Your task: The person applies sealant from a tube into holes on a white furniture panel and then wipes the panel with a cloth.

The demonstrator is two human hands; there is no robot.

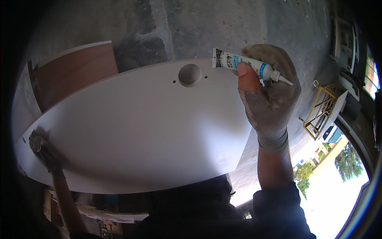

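Observation:
A large white panel (pixel 151 127) with a curved edge spans the view in front of me. Near its far edge is a round hole (pixel 190 75) with a small dark screw hole on either side. My right hand (pixel 272 89), in a grey-brown glove with the thumb tip bare, grips a white and blue squeeze tube (pixel 242 63) above the panel's right end. The tube's thin white nozzle points right. At the panel's far left end my gloved left hand (pixel 43 151) rests on the surface, fingers bunched around a pale wad too small to make out.
Behind the panel at left lies a reddish-brown board (pixel 77 73) with a pale edge. The grey concrete floor (pixel 199 28) shows stains. A yellow metal frame (pixel 320 111) stands at right, near a bright opening with trees outside. Assorted items (pixel 107 217) lie behind at lower left.

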